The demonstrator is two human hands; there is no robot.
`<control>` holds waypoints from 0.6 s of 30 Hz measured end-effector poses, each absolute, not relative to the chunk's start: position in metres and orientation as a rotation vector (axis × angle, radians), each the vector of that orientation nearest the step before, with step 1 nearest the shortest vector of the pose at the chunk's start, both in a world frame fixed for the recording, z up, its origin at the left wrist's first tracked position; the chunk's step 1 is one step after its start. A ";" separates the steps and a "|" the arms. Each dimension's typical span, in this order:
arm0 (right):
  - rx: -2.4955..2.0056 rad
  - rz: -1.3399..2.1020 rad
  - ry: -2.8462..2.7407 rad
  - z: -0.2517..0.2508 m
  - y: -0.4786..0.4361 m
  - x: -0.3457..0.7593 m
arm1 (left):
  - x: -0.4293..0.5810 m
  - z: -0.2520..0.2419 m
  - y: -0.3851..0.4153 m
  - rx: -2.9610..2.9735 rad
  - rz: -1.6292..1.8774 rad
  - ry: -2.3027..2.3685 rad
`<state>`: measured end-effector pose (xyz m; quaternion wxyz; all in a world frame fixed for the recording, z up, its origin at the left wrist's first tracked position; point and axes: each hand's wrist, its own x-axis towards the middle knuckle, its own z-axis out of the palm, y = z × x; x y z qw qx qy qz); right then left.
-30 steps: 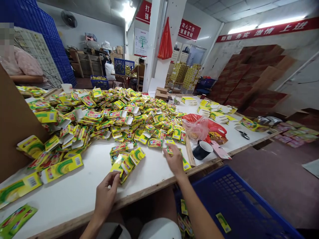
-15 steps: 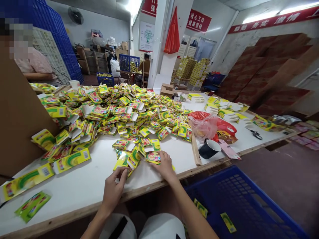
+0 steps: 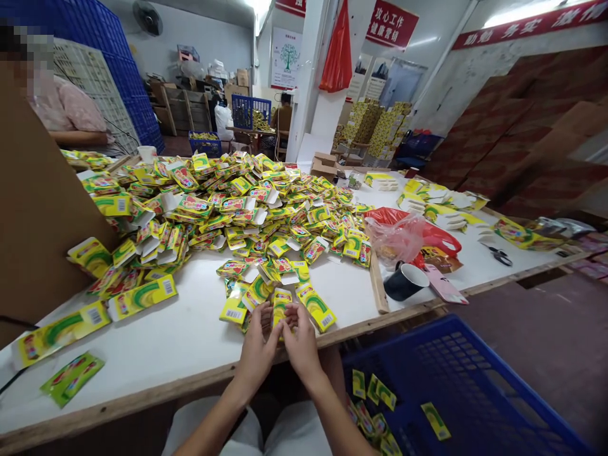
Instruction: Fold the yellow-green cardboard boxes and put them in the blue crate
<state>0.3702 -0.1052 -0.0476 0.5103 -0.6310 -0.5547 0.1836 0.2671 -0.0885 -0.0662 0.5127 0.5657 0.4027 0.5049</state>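
A small yellow-green carton [image 3: 282,305] stands upright between my two hands near the table's front edge. My left hand [image 3: 258,341] closes on its left side, and my right hand [image 3: 301,341] on its right, with the thumbs close together at the front. The fingers partly hide the carton's lower part. Just right of my right hand lies another yellow carton [image 3: 315,306] with a barcode. To the left of my hands is a yellow carton [image 3: 234,308], among several others. Behind them spreads a large heap of cartons [image 3: 228,206], some with white flaps open.
A blue crate [image 3: 456,354] with several cartons sits below the table at right. A dark mug [image 3: 403,282], red plastic bag [image 3: 439,235] and scissors [image 3: 500,256] lie beyond a wooden strip [image 3: 379,285]. A green packet [image 3: 72,378] lies left. A person [image 3: 78,114] is at far left.
My hands have come together around one carton, the left moving right and the right drawing back toward me. More cartons now show in the blue crate; the view has shifted slightly.
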 end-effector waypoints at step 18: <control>-1.159 0.818 -1.089 -0.047 -0.106 0.381 | 0.255 -0.056 -0.078 1.349 1.277 0.818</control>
